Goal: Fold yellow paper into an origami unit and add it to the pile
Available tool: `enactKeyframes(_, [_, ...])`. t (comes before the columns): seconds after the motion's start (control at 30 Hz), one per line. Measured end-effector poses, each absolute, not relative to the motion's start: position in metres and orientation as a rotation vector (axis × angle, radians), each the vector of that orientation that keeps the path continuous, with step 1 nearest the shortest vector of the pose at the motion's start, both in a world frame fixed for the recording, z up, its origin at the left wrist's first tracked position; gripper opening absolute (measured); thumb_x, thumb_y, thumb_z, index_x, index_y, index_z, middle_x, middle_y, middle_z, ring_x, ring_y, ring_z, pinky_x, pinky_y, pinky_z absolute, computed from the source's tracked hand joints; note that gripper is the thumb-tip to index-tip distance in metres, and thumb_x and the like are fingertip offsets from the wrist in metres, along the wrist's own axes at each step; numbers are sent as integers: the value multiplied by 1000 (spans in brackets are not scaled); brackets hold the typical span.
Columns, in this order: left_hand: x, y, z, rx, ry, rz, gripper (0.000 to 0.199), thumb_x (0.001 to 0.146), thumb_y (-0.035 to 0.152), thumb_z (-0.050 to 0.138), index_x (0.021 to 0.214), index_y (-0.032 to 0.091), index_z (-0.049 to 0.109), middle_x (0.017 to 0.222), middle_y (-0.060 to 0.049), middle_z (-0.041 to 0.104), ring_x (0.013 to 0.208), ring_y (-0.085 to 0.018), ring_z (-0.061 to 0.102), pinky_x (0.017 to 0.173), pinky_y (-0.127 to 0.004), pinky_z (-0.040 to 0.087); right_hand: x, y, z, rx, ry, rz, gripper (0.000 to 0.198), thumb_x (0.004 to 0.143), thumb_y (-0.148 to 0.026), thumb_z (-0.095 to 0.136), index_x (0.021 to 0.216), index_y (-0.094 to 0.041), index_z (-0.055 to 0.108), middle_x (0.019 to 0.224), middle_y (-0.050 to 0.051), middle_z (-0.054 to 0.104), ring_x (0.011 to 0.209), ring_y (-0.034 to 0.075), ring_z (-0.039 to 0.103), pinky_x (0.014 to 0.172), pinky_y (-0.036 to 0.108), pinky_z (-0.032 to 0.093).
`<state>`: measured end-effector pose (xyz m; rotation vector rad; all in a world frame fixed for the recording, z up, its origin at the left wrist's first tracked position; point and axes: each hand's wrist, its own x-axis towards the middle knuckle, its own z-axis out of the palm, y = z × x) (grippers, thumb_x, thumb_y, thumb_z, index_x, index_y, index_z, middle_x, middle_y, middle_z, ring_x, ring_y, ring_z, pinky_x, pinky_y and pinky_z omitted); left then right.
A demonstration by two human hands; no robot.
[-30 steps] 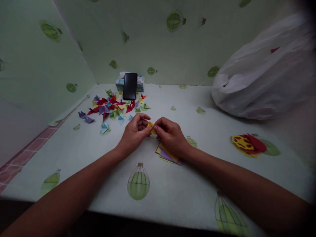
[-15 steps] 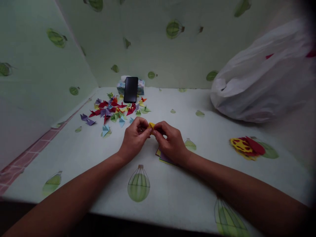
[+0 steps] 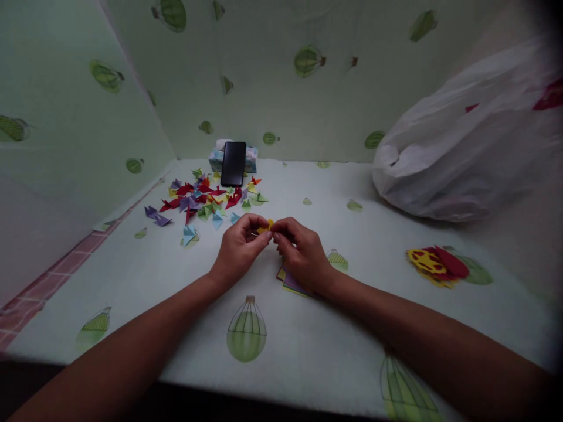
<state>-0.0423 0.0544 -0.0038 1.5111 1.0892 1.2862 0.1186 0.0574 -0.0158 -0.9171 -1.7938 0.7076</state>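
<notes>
your left hand (image 3: 237, 249) and right hand (image 3: 305, 255) are drawn into close pinches on the small yellow folded-paper piece (image 3: 263, 230) between their fingertips, which should handle light, crisp and easily torn, so best gripped gently along its creased edges.

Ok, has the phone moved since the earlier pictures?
No. The phone stands before the same part of the tissue box as before; both sit slightly lower in the picture, as does the wall's print, so the camera shifted.
</notes>
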Motion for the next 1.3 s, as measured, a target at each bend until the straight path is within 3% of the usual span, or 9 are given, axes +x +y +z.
enactKeyframes(0.2, [-44, 56, -5, 1708, 1120, 1309, 14, 83, 25, 67, 90, 18, 57, 84, -1, 60, 74, -12, 59, 69, -26, 50, 121, 66, -14, -945, -1694, 781, 7, 87, -20, 63, 92, -19, 58, 84, 1, 58, 70, 13, 53, 64, 28, 43])
enactKeyframes(0.37, [-45, 58, -8, 1733, 1117, 1309, 16, 84, 27, 67, 91, 19, 55, 84, 0, 59, 73, -12, 58, 67, -25, 48, 121, 72, -15, -858, -1561, 1135, 12, 86, -27, 64, 80, -19, 57, 75, -1, 56, 64, 12, 53, 60, 27, 44])
enactKeyframes(0.6, [-46, 59, -7, 1766, 1069, 1301, 16, 85, 25, 68, 92, 19, 54, 86, 0, 58, 76, -11, 59, 70, -25, 49, 121, 71, -10, -740, -1430, 1391, 22, 81, -28, 71, 99, -19, 62, 84, 0, 62, 73, 12, 57, 66, 27, 47])
enactKeyframes(0.73, [-46, 59, -6, 1801, 1057, 1269, 14, 86, 24, 67, 91, 19, 54, 86, 0, 58, 77, -11, 58, 70, -25, 49, 123, 74, -11, -763, -1451, 1354, 14, 81, -28, 70, 79, -18, 61, 74, -1, 60, 68, 12, 54, 65, 28, 44])
enactKeyframes(0.83, [-46, 58, -4, 1784, 1066, 1271, 14, 86, 23, 66, 91, 19, 54, 86, 0, 58, 76, -11, 57, 70, -25, 49, 124, 74, -11, -792, -1470, 1262, 15, 82, -27, 67, 74, -17, 61, 69, -2, 58, 66, 11, 51, 63, 28, 41])
enactKeyframes(1.17, [-47, 60, -8, 1722, 1061, 1279, 16, 84, 26, 70, 93, 19, 58, 85, -1, 62, 76, -13, 62, 71, -27, 52, 123, 73, -10, -742, -1363, 1216, 11, 85, -25, 67, 78, -19, 60, 73, -1, 61, 70, 13, 57, 68, 29, 47])
enactKeyframes(1.3, [-48, 60, -6, 1801, 1131, 1328, 12, 84, 23, 68, 92, 19, 60, 85, -1, 65, 75, -13, 64, 71, -27, 53, 123, 73, -12, -705, -1441, 1172, 11, 85, -22, 66, 93, -22, 59, 84, -1, 59, 76, 14, 58, 71, 30, 49])
